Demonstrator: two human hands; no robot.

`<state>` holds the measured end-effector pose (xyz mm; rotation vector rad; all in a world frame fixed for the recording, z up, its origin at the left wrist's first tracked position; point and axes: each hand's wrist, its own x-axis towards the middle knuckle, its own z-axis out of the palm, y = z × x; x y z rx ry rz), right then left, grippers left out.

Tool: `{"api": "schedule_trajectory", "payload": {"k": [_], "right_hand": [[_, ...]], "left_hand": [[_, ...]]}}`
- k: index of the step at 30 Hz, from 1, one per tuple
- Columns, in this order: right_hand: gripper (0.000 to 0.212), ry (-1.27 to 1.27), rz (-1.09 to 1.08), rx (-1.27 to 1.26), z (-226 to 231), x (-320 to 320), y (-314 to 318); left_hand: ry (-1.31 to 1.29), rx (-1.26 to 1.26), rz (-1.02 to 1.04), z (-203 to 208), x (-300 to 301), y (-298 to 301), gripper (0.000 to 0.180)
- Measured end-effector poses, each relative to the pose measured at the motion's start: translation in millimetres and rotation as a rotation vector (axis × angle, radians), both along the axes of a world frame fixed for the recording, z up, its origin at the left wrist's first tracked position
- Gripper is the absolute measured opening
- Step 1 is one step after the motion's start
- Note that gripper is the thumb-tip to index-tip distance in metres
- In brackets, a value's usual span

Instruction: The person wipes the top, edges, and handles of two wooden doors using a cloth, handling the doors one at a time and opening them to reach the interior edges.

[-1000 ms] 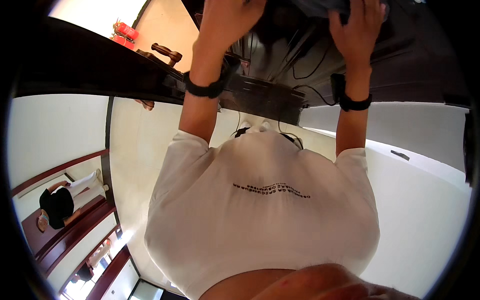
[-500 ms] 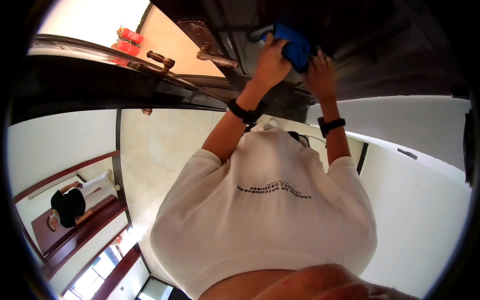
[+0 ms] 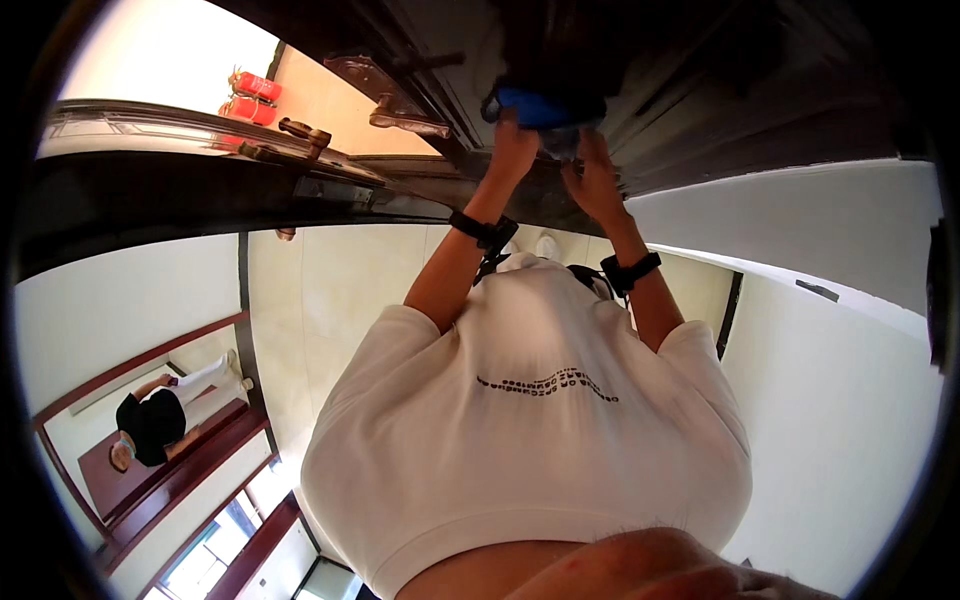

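Observation:
A blue cloth [image 3: 545, 108] is stretched between my two hands in front of a dark, glossy wooden door [image 3: 680, 100]. My left hand [image 3: 514, 148] is closed on the cloth's left end. At the lower right end, my right hand [image 3: 595, 178] pinches the edge, where a greyish part of the cloth hangs between the hands. Some fingertips are dim against the dark wood. Whether the cloth touches the door I cannot tell.
Left of the cloth is a bronze-coloured door handle [image 3: 410, 122]; another handle [image 3: 308, 135] sits on a second door leaf. Two red fire extinguishers [image 3: 252, 97] stand beyond the opening. A person in a black top [image 3: 155, 425] is at the far left. A white wall [image 3: 830, 420] rises at right.
Both hands have moved left, and the right one also lower. The cloth, earlier bunched and hanging to the right, now lies more level between them.

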<state>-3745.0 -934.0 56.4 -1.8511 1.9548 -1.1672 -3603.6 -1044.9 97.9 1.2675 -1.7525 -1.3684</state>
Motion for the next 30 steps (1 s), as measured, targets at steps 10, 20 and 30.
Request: {"api": "schedule_trajectory", "payload": {"k": [10,20,30], "right_hand": [[0.055,-0.044,0.165,-0.117,75.4,54.0,-62.2],[0.06,-0.199,0.201,-0.093,37.7,60.8,-79.2],[0.045,0.187,0.119,0.344,-6.2,40.1,-59.3]], "left_hand": [[0.574,0.275,0.575,-81.8,38.2,-42.2,0.036],[0.376,-0.394,0.545,-57.9,48.4,-18.0,0.051],[0.179,-0.1,0.166,-78.2,25.8,-5.1,0.047]]}}
